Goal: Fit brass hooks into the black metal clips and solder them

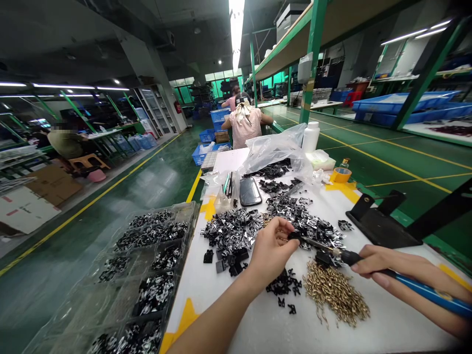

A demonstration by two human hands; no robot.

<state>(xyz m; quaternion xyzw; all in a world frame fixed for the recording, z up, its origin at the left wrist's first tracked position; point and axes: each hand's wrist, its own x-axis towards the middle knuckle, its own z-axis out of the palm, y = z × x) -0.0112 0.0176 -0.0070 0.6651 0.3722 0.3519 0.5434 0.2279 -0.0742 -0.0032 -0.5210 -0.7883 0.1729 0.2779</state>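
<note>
Left hand (271,253) over the middle of a white work table (254,329), thumb and fingertips pressed together, pinching a small dark part (292,236), its detail too small to tell; right hand (379,265) enters from the table's right edge, fingers curled around a soldering iron with a blue handle, black grip and thin metal shaft (424,290); the iron's tip sits at the pinched part, just beside the left fingertips.

Below the hands, toward the near edge, a loose pile of small brass-coloured pins (334,292) lies beside scattered black plastic pieces (283,287); a large heap of black-and-silver metal parts (232,231) spreads just beyond the left hand; a black smartphone (250,191) lies toward the far edge, near a clear plastic bag (276,152) and a white plastic bottle (310,136); a black metal stand (379,221) sits at the right edge; a clear compartment tray (143,275) holding black-and-silver parts lies past the left edge; farther off, a co-worker in a pink top (245,125) sits facing away.
</note>
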